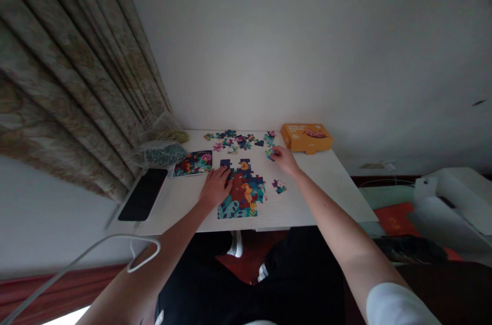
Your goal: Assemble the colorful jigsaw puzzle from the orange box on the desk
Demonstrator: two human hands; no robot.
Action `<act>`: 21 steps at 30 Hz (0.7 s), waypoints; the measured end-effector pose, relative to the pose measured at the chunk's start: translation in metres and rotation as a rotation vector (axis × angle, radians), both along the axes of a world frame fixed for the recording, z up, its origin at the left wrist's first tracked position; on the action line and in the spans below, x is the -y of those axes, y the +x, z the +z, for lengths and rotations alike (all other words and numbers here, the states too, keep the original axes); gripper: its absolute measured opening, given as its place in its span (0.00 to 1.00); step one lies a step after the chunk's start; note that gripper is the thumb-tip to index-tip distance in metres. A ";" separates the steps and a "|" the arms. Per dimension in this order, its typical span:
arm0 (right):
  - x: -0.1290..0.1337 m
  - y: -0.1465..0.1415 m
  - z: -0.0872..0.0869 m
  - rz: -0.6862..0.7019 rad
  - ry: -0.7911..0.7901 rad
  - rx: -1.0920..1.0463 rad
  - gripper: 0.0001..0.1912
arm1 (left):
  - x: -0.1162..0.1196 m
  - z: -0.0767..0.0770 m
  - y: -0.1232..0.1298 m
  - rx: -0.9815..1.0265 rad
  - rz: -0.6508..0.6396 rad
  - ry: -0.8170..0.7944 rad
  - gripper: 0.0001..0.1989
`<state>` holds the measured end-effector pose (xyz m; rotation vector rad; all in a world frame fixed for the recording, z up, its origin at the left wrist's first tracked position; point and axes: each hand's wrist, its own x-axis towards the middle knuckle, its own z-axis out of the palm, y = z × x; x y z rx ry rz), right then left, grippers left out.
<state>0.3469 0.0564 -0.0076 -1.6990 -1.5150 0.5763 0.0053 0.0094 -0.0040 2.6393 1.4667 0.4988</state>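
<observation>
A partly joined jigsaw puzzle [239,194] lies on the white table, dark blue, red and teal. My left hand [216,185] rests flat with its fingertips on the puzzle's left edge. Farther right, my right hand [285,160] pinches a puzzle piece [270,154] with green and yellow on it. Below that hand lies a small joined cluster of pieces [279,186], apart from the main puzzle. Loose puzzle pieces [240,141] are scattered along the back of the table. A picture card [193,163] with a colourful scene sits left of the puzzle.
An orange box [307,138] stands at the back right of the table [319,197]. On the left are a black phone [143,195] and a clear plastic bag [159,148]. A white cable [96,245] loops near my left forearm. Curtains [77,58] hang at the left.
</observation>
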 end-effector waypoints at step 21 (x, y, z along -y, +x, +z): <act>0.052 0.020 -0.009 0.020 -0.012 0.114 0.13 | -0.003 -0.003 -0.003 0.020 -0.012 0.002 0.24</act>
